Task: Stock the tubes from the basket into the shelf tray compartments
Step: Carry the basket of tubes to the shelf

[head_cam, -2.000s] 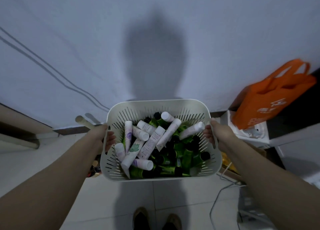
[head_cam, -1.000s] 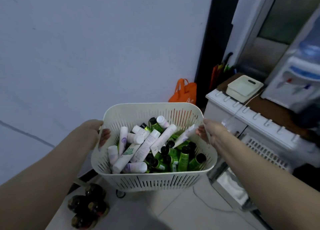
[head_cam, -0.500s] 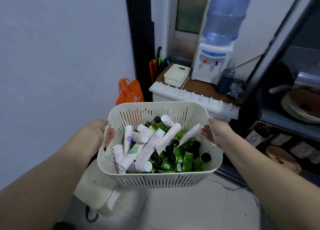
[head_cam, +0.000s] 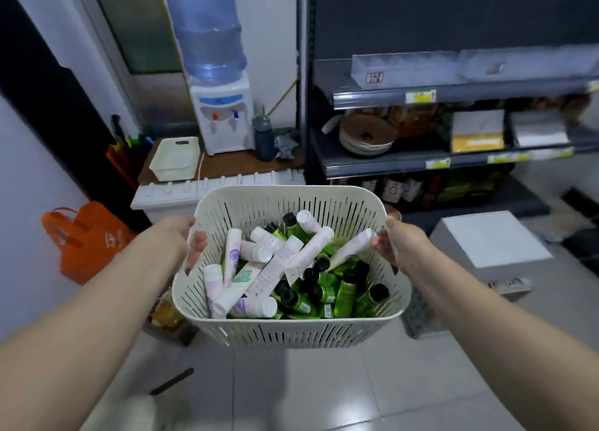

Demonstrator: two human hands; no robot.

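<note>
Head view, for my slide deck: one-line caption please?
Both hands, left and right, carry a basket of tubes toward store shelves.

The scene is lit dimly and evenly, with a cool bluish cast. A soft reflection of overhead light is seen on the floor tiles (head_cam: 324,395) just below the basket (head_cam: 291,333), and a faint shadow is cast beneath the basket. The basket is rendered sharply, while the shelf (head_cam: 453,90) up and to its right is smeared by motion blur. Straight lines far from the basket are bowed by wide-angle distortion.
</note>
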